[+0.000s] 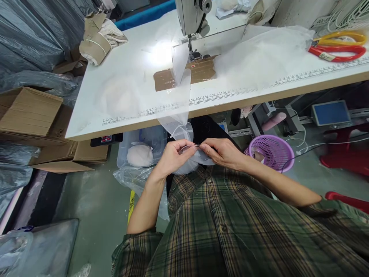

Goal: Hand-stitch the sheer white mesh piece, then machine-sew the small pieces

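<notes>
Sheer white fabric (182, 132) hangs from the sewing machine (191, 17) over the table edge into my lap. My left hand (175, 156) pinches its edge between thumb and fingers. Close beside it, my right hand (220, 152) is also closed in a pinch on the fabric, the fingertips of both hands nearly meeting. Something thin and dark shows between the fingertips, too small to name. Up on the table, part of the fabric lies by the needle, over a piece of brown tape or card (164, 80).
Scissors with red handles (337, 52) and yellow ones lie at the table's right, by more sheer fabric (259, 57). A ruler strip (207, 99) runs along the front edge. Below stand a purple basket (271, 152), a clear bin (123, 150) and cardboard boxes (31, 111).
</notes>
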`<action>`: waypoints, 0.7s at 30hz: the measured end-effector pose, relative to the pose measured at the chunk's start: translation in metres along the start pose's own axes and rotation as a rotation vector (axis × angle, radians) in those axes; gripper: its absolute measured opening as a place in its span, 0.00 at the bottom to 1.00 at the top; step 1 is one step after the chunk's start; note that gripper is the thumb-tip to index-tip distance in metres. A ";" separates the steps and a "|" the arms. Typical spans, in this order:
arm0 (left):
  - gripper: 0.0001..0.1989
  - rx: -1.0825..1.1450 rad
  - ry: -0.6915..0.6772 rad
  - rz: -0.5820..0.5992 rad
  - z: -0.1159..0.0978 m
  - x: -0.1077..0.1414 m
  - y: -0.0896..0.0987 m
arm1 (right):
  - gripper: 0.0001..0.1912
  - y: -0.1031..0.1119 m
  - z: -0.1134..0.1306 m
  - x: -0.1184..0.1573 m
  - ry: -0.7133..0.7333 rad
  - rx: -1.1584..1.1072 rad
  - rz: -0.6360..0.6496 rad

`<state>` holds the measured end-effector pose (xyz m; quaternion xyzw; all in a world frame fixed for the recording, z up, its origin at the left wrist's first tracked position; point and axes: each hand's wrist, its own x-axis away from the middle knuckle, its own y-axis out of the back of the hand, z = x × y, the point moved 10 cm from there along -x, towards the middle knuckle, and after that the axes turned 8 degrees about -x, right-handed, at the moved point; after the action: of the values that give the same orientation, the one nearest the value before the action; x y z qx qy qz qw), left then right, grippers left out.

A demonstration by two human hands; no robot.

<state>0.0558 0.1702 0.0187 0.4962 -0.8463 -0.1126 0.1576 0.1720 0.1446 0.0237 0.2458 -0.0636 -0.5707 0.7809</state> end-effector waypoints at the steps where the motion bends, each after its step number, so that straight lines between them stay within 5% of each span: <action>1: 0.08 -0.006 -0.003 -0.003 0.000 0.000 0.000 | 0.25 0.000 -0.001 0.000 -0.005 -0.001 -0.006; 5: 0.11 -0.072 -0.019 -0.007 0.001 0.001 -0.001 | 0.26 -0.002 -0.010 0.003 -0.093 -0.053 -0.059; 10: 0.10 -0.208 -0.162 -0.018 -0.009 0.004 -0.004 | 0.32 -0.011 -0.036 0.007 -0.307 -0.457 -0.064; 13: 0.08 -0.355 -0.399 -0.111 -0.031 0.014 -0.006 | 0.36 -0.015 -0.048 0.007 -0.430 -0.691 -0.049; 17: 0.07 -0.730 -0.819 -0.389 -0.062 0.052 -0.018 | 0.34 -0.022 -0.047 0.008 -0.503 -0.796 0.003; 21: 0.10 -0.941 -0.993 -0.519 -0.056 0.081 -0.042 | 0.27 -0.040 -0.040 0.015 -0.541 -0.824 0.108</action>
<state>0.0740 0.0769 0.0688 0.4513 -0.5353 -0.7095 -0.0798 0.1581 0.1340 -0.0320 -0.2441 -0.0457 -0.5505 0.7971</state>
